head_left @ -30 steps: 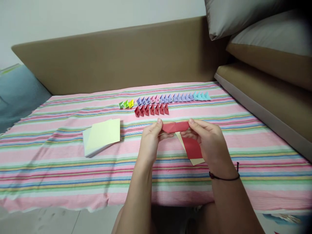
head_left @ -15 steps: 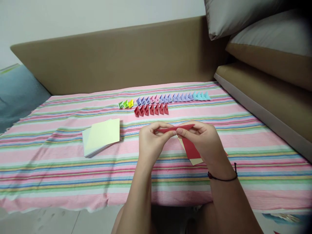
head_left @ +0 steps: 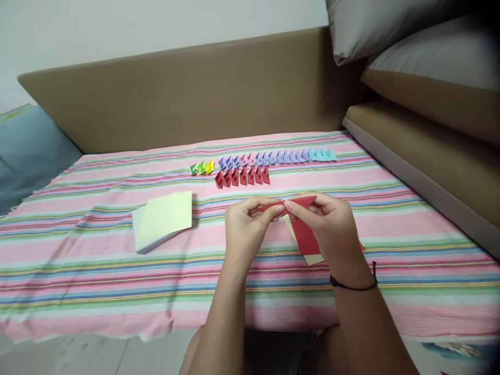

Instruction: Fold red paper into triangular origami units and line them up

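Soft diffuse light, faint shadows on striped cloth (head_left: 117, 289), blackened upper-right corner, wide-angle distortion

L fingers (head_left: 272, 212), R fingers (head_left: 297, 209) pinch folded red ppr (head_left: 305, 201).

Paper stack (head_left: 166, 217) left of left hand (head_left: 242, 229)

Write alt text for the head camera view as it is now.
A person's left hand and right hand pinch folded red paper above a striped cloth. Small folded paper shapes line up in rows beyond; a pale paper stack lies to the left.
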The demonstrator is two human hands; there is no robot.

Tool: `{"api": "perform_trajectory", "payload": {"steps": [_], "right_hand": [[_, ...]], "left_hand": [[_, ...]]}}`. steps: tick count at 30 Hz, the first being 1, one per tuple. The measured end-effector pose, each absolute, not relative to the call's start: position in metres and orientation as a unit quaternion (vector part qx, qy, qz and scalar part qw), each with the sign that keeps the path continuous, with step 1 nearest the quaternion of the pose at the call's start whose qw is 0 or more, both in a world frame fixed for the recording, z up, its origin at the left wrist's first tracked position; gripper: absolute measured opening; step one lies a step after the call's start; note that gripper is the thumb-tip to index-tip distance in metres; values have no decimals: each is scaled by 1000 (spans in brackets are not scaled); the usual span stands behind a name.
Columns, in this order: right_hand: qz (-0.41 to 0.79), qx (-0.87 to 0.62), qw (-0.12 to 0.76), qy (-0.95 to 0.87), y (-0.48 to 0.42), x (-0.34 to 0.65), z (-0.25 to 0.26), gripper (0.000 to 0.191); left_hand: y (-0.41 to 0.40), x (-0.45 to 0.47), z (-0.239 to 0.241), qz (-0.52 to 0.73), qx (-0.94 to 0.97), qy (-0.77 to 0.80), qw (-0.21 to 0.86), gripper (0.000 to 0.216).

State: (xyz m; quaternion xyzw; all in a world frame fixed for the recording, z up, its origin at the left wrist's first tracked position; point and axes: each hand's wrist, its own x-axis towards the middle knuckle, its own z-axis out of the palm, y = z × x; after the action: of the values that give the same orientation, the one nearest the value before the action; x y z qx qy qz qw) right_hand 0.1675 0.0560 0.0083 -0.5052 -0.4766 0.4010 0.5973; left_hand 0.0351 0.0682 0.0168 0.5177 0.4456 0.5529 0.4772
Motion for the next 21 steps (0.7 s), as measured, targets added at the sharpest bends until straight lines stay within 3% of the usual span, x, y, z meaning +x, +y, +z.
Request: {"api": "perform_trajectory", "payload": {"steps": [5,13,21], "right_hand": [[412,-500,607,-460,58,170,7,18],[434,-488,572,-496,60,172,2,17],[433,-472,590,-491,59,174,2,9]], "left_hand": [[69,31,17,538,498,408,544,17],[69,30,17,530,516,411,533,14],[67,27,22,504,510,384,581,29]]}}
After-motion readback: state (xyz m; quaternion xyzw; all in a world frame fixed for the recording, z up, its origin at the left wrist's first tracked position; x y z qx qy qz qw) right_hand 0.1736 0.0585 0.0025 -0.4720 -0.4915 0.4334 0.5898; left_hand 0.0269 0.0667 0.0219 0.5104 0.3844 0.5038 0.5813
